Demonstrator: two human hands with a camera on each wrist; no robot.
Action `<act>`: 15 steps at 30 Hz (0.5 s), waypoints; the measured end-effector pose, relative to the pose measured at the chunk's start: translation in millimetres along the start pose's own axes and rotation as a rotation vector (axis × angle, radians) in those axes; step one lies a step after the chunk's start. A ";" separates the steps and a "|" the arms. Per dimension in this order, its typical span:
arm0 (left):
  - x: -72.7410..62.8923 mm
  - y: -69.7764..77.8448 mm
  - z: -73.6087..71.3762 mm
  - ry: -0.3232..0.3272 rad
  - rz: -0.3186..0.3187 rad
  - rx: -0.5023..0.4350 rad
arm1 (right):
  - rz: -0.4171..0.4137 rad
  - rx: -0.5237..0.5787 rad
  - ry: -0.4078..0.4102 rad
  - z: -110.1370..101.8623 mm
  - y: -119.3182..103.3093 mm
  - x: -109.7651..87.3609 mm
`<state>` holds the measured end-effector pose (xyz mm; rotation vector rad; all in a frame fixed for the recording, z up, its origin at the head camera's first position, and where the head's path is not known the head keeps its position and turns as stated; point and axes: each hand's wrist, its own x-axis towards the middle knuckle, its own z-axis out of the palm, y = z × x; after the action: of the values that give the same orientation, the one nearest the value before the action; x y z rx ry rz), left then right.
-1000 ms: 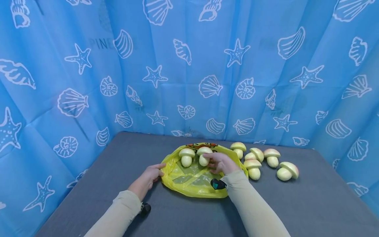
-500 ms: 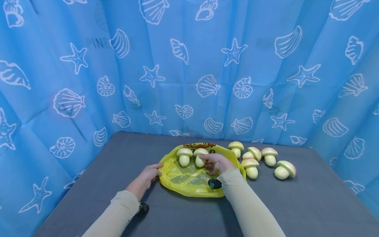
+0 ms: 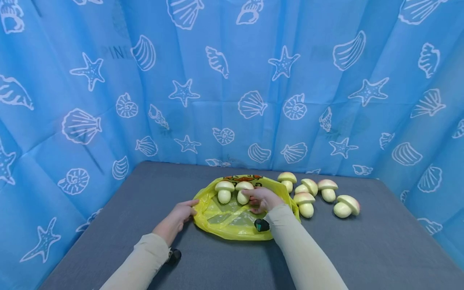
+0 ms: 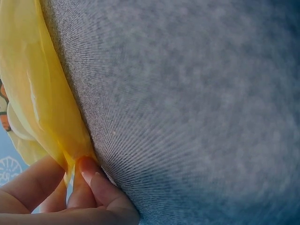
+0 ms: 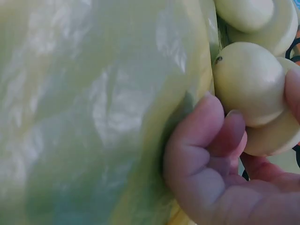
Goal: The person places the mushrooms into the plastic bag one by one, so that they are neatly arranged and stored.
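Observation:
A yellow plastic bag point(image 3: 232, 233) lies on the table with its mouth spread wide. My left hand point(image 3: 176, 219) pinches its left edge; in the left wrist view the thumb and fingers point(image 4: 35, 185) squeeze a fold of the plastic. Inside the bag stand two pale toy mushrooms, cap up. My right hand point(image 3: 266, 199) reaches in from the right and grips the right-hand mushroom point(image 3: 243, 197) by its stem and cap. The right wrist view shows fingers point(image 5: 199, 122) curled beside its rounded stem point(image 5: 251, 84). Close to its left is the other mushroom point(image 3: 224, 195).
Several more toy mushrooms stand or lean just right of the bag, among them a tilted one point(image 3: 346, 206) farthest right. A grey cloth point(image 3: 362, 249) covers the table. Behind it hangs a blue curtain point(image 3: 224, 100) with white shell prints.
The right hand has shifted the gripped mushroom slightly left, closer to the other one. The left hand keeps its hold on the bag's edge. The whole head view has drifted a little.

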<state>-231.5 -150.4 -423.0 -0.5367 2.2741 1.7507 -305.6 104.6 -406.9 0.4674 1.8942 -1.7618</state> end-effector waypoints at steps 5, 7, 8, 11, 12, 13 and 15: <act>-1.2 0.1 -1.9 -0.013 -0.002 0.004 | 0.026 0.007 0.007 -1.9 -0.4 1.3; -1.3 0.5 -2.3 -0.018 -0.002 0.005 | 0.038 0.005 0.005 -2.3 -1.5 0.8; -1.4 0.8 -2.4 -0.018 -0.003 0.006 | 0.041 0.000 0.004 -2.4 -2.2 0.8; -1.4 1.4 -2.1 -0.019 -0.004 0.006 | 0.045 -0.021 -0.010 -3.1 -4.2 1.2; -1.3 1.7 -2.0 -0.018 -0.005 0.007 | 0.047 -0.023 -0.013 -3.4 -4.6 1.2; -1.2 1.7 -1.8 -0.018 -0.005 0.007 | 0.049 -0.026 -0.017 -3.8 -5.0 1.5; -1.3 1.5 -1.8 -0.017 -0.005 0.008 | 0.049 -0.030 -0.023 -4.4 -5.4 1.1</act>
<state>-230.9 -151.6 -420.7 -0.5235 2.2658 1.7369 -310.2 108.3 -403.0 0.4771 1.8743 -1.6982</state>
